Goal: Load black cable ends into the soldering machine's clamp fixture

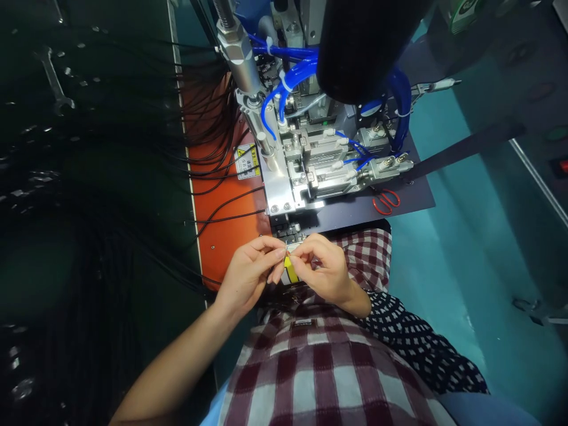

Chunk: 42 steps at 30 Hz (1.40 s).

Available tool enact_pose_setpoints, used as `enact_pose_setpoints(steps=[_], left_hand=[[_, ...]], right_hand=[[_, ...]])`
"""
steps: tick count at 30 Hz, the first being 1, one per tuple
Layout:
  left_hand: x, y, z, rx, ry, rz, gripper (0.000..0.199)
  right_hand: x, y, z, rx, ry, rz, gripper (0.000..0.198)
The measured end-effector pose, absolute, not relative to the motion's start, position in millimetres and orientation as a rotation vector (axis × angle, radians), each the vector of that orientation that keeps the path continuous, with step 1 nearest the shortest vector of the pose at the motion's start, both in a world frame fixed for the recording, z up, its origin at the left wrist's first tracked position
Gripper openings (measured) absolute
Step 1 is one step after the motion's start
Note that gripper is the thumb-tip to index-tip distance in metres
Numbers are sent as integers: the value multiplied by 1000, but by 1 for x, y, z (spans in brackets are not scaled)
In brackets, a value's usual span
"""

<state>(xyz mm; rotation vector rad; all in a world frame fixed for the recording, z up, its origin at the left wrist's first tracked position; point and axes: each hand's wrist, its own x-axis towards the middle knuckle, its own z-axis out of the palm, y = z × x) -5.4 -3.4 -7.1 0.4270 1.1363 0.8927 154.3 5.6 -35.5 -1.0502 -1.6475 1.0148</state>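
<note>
Both hands meet just in front of the machine's near end. My left hand [255,269] is closed, thumb against forefinger, on something tiny at the fingertips. From the other side my right hand [323,266] pinches close to the same spot, its fingertips almost touching the left ones. A thin, wire-like bit shows between them, too small to name surely. Below the fingertips a yellow and black piece [291,270] is partly hidden by the hands. The metal machine [280,189] with blue air tubes stands just beyond them.
Black cables [213,148] run left over the orange plate [213,242], which bears a warning label [247,161]. Red-handled scissors [387,202] lie on the dark plate at right. A wrench [55,80] lies far left. A dark cylinder [364,53] hangs over the machine.
</note>
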Motion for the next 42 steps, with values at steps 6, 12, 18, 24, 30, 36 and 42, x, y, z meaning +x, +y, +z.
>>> enact_pose_setpoints(steps=[6, 12, 18, 24, 30, 36, 42], left_hand=[[-8, -3, -4, 421, 1093, 824, 22], [-5, -2, -4, 428, 1100, 853, 16], [3, -10, -11, 509, 1241, 1015, 15], [3, -17, -19, 665, 1350, 1056, 12], [2, -12, -16, 542, 1311, 995, 17], [3, -8, -13, 468, 1355, 999, 20], [2, -6, -13, 488, 1286, 998, 18]], right_hand=[[156, 7, -37, -1013, -1672, 1000, 10], [158, 9, -35, -1027, -1730, 955, 10], [153, 2, -35, -1096, -1674, 1007, 13], [145, -3, -44, -1254, -1482, 1226, 12], [146, -1, -45, -1239, -1543, 1187, 11], [155, 7, -38, -1228, -1648, 1225, 5], [159, 14, -36, -1177, -1578, 1260, 5]])
